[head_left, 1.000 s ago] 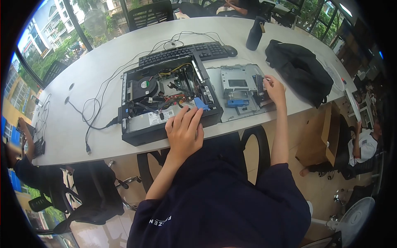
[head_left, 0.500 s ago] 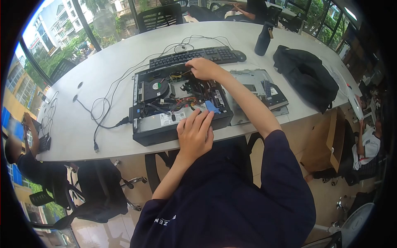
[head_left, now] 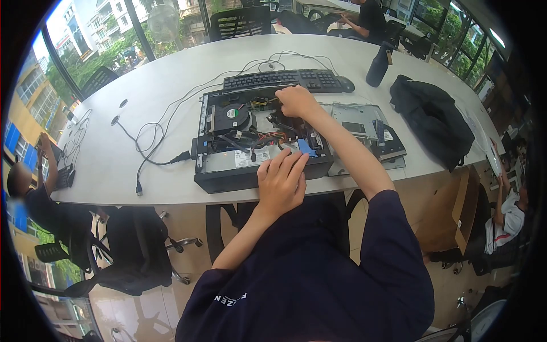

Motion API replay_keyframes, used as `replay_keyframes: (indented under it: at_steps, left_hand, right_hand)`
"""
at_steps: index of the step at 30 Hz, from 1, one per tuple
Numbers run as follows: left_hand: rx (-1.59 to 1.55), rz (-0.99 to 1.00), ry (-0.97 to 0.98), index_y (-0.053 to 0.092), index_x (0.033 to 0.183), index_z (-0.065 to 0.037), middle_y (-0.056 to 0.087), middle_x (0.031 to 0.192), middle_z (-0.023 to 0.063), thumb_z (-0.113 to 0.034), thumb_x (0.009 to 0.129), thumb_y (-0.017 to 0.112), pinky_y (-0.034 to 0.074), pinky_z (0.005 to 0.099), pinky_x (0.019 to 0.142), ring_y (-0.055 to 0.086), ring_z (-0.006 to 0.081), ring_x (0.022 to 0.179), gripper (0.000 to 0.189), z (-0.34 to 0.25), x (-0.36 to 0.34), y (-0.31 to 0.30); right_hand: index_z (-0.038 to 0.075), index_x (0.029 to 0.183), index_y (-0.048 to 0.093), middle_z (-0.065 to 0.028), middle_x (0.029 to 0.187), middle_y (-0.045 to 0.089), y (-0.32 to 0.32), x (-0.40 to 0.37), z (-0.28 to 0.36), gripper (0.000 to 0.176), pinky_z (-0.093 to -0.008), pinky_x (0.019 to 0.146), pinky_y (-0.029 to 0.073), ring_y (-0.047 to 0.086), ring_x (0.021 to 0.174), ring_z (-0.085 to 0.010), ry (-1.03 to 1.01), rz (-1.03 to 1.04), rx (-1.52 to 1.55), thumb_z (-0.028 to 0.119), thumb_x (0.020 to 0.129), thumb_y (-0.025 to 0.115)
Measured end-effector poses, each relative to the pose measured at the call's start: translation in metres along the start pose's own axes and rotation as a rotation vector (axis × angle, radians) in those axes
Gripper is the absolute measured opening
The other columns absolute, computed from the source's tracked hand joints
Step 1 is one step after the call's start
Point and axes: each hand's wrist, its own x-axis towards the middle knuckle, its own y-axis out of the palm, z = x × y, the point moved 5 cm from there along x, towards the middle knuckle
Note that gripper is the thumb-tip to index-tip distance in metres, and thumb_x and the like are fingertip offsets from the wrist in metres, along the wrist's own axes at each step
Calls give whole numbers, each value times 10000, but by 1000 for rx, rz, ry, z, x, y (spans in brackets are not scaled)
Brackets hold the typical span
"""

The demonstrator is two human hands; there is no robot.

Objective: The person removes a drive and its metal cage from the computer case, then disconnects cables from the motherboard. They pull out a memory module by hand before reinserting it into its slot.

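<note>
An open desktop computer case (head_left: 233,183) lies flat on the table, its inside facing up. Within it are a round black fan (head_left: 232,117) with a green label, bundled wires, a blue plastic latch (head_left: 306,148) and a white label (head_left: 251,158). My left hand (head_left: 282,181) rests on the near edge of the case beside the latch, fingers stretched out. At the far side, my right hand (head_left: 297,102) reaches in with curled fingers near some yellow wires (head_left: 263,103). Whatever those fingers pinch is hidden.
Behind the case lie a keyboard (head_left: 268,81) and a mouse (head_left: 345,84). A metal panel (head_left: 356,117) is at its right, then a dark bottle (head_left: 379,65) and a black bag (head_left: 430,119). A cable (head_left: 149,154) loops at the left. Other people sit around.
The whole view has shifted, so the table and case appear farther right and slightly higher. Both hands keep nearly the same places on the case.
</note>
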Motion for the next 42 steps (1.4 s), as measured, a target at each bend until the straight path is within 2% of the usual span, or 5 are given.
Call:
replay_keyframes:
  at_steps: [8,15,24,32,42]
  left_hand:
    - [13,-13,0,682,1255,-126,665,1243,15,-147,783,699,304,415,1020,552,217,1252,472,1,-1,2]
    - [18,-21,-2,686,1246,-128,666,1239,11,-147,783,697,301,410,1018,557,213,1238,464,1,-1,3]
    - [25,-20,4,684,1254,-131,665,1240,12,-150,783,695,303,410,1017,551,215,1245,472,0,-2,2]
    - [22,-12,8,674,1268,-122,656,1244,17,-138,782,688,309,418,1025,542,222,1260,487,0,-3,1]
    - [28,-25,6,683,1253,-125,659,1236,12,-142,776,687,303,413,1018,545,219,1244,477,0,-3,5]
  right_hand:
    - [42,964,659,-143,935,730,1,-2,-2,207,-446,870,527,706,958,-328,-10,-53,17,89,762,672]
    - [47,985,653,-143,951,737,2,0,-2,225,-452,868,516,708,969,-320,20,25,17,138,779,669]
    - [54,934,719,-164,941,749,6,4,-3,220,-448,878,512,718,961,-322,14,23,-20,227,815,651]
    - [34,1046,710,-174,1022,746,1,4,-1,398,-447,913,516,700,1025,-332,25,137,-42,405,935,617]
    - [40,1010,703,-159,960,747,4,6,-1,321,-452,917,505,707,994,-327,37,160,-66,336,910,630]
